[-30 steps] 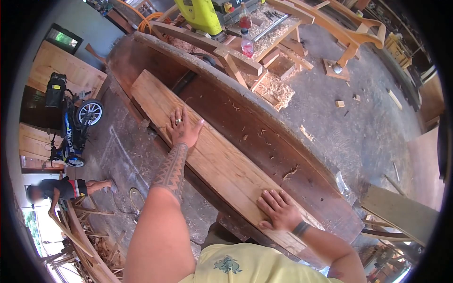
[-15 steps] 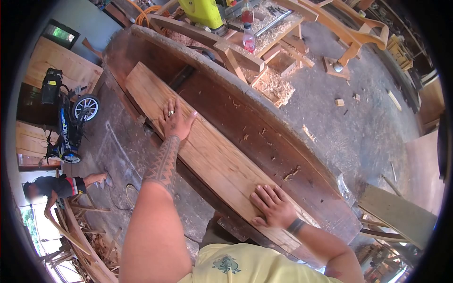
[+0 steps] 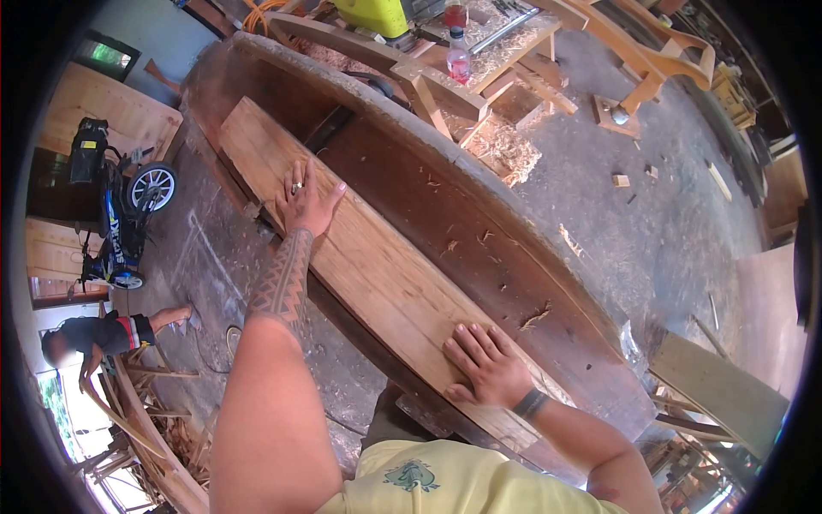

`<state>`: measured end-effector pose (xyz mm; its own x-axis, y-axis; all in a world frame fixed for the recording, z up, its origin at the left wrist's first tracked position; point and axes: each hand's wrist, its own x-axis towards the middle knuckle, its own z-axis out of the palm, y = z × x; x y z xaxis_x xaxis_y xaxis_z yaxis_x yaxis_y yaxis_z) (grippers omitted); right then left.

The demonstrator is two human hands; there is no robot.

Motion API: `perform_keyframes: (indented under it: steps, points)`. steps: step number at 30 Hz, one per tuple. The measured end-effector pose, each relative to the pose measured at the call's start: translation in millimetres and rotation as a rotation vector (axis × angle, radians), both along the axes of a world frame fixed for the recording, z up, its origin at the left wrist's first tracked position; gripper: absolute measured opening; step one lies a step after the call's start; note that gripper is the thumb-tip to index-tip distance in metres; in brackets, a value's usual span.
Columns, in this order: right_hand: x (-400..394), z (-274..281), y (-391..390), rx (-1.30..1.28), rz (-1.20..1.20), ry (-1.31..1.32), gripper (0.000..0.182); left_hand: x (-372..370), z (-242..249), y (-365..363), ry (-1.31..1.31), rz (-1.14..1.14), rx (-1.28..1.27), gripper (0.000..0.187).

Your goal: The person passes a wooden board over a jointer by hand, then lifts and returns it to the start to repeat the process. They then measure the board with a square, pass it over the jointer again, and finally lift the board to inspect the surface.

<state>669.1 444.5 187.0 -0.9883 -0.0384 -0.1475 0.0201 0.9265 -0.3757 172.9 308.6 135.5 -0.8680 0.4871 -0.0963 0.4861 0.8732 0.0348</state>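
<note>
A long, light-brown wooden plank (image 3: 385,283) lies along the near side of a dark brown wooden bench (image 3: 505,265). My left hand (image 3: 308,201) rests flat on the plank's far half, its fingers spread and a ring on one of them. Nearer the plank's right end, my right hand (image 3: 488,364) lies palm down, fingers stretched out. Neither hand is wrapped around anything. Wood shavings (image 3: 535,315) are scattered on the bench surface beside the plank.
Behind the bench stand a lime-green machine (image 3: 374,17), a bottle (image 3: 459,56) and a shavings-covered wooden frame (image 3: 437,94). A small motorbike (image 3: 111,214) is at the left. Below it, a person (image 3: 107,332) bends near curved timber pieces (image 3: 141,420). A board (image 3: 719,394) lies at the right.
The plank and both hands have shifted slightly toward the upper left over the bench. My hands remain flat on the wood.
</note>
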Motion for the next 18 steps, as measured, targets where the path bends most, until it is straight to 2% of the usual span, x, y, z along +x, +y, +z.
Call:
perform_keyframes:
  steps: [6,12,18]
  points:
    - [-16.5,4.3,0.0,-0.001,0.007,0.030,0.081,-15.1,-1.9,-3.1,0.015,0.001,0.048,0.107]
    - [-23.5,-13.5,2.8,0.028,0.133,0.104,0.076,-29.7,0.5,-3.6,0.006,0.003,0.034,0.106]
    - [-50.1,0.0,-0.9,-0.080,0.062,-0.020,0.079,-47.5,-2.5,-6.1,0.034,0.003,0.053,0.107]
